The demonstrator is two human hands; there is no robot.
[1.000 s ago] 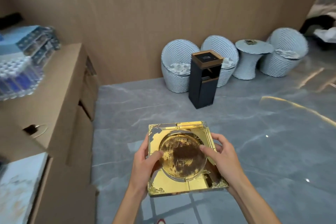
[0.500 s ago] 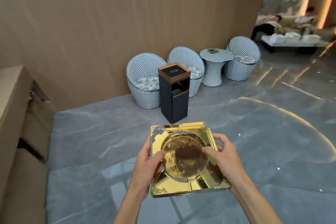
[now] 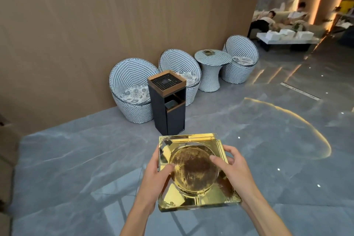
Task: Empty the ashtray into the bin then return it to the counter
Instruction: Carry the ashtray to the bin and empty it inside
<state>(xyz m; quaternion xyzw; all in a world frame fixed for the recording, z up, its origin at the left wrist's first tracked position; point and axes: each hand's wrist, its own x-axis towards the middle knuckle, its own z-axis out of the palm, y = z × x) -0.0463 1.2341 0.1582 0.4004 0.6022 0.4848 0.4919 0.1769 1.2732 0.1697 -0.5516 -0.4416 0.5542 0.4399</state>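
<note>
Above grey floor, left hand point(image 3: 153, 176) and right hand point(image 3: 232, 170) grip ashtray point(image 3: 193, 170) level, bin point(image 3: 168, 101) well ahead; tilt while walking may spill ash, glass may slip

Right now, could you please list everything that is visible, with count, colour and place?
ashtray: 1, gold, dirty bowl, held in front
bin: 1, black, brown top, ahead on floor
chairs: 3, white-blue woven, by wall
stool table: 1, woven, between chairs
low table: 1, white, far right
people: 2, seated, far right
floor: grey marble
left hand: grip on ashtray's left edge
right hand: grip on right edge
</note>
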